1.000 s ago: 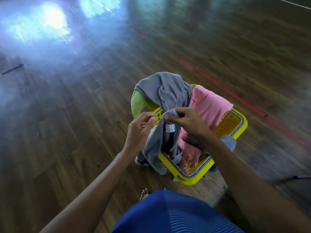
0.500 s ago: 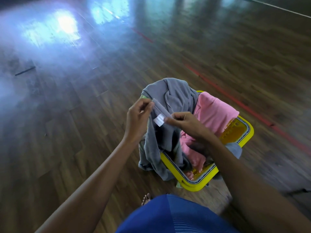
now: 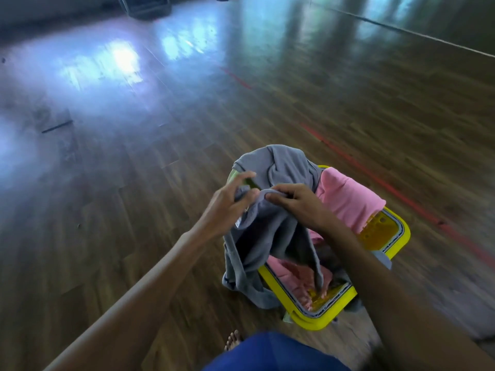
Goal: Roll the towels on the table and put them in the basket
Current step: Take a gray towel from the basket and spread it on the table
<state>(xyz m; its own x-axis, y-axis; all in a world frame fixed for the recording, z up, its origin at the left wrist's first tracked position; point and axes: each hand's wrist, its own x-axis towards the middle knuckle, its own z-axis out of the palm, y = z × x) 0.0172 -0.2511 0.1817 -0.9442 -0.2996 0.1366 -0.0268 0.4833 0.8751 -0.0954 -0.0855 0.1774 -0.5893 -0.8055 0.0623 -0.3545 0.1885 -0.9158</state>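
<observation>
— What's different from 1 second ago?
— The left hand (image 3: 227, 202) has spread out, its thumb lifted off the gray towel (image 3: 270, 236); whether it still grips is unclear.
— And the right hand (image 3: 297, 204)?
— It now bunches a fold at the towel's top edge. The white label (image 3: 237, 223), once between the 2 hands, hangs below the left one.
</observation>
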